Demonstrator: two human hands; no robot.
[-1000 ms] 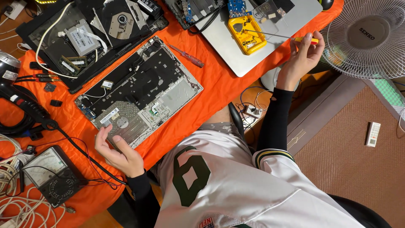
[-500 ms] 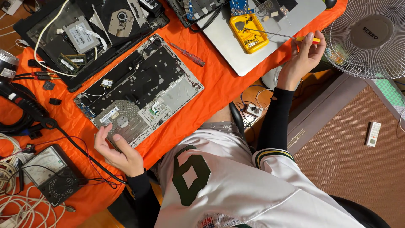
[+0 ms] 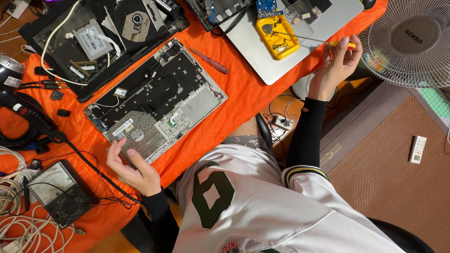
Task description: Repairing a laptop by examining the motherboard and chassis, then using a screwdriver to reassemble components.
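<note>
1. The right hand (image 3: 335, 70) pinched a thin screwdriver with an orange-and-yellow handle (image 3: 341, 44) between thumb and fingertips. That grip was clenched on the handle, and the long steel shaft ran away from it toward the yellow plastic parts tray (image 3: 277, 36).

2. The tray sat on a closed silver laptop lid (image 3: 281, 61), just past the tip of the shaft. I could not tell whether the tip touched the tray.

3. The left hand (image 3: 133, 171) lay half curled, palm up, its grip released and grasping nothing. Its fingertips rested at the near edge of the opened grey laptop base with the exposed black board (image 3: 157, 100).

4. To my eye, the step was best done with the pinch kept light and close to the handle's end, so that the long shaft stayed easy to steer.

5. The free hand looked well placed to steady the laptop base on the orange cloth of the desk (image 3: 243, 98).

6. A small red-handled screwdriver (image 3: 209, 61) lay loose between the two grips, beside the base, and could have rolled if the base were shoved.

7. A white wire-cage fan (image 3: 412, 42) stood just beyond the right grip, so the elbow had little room on that side.
</note>
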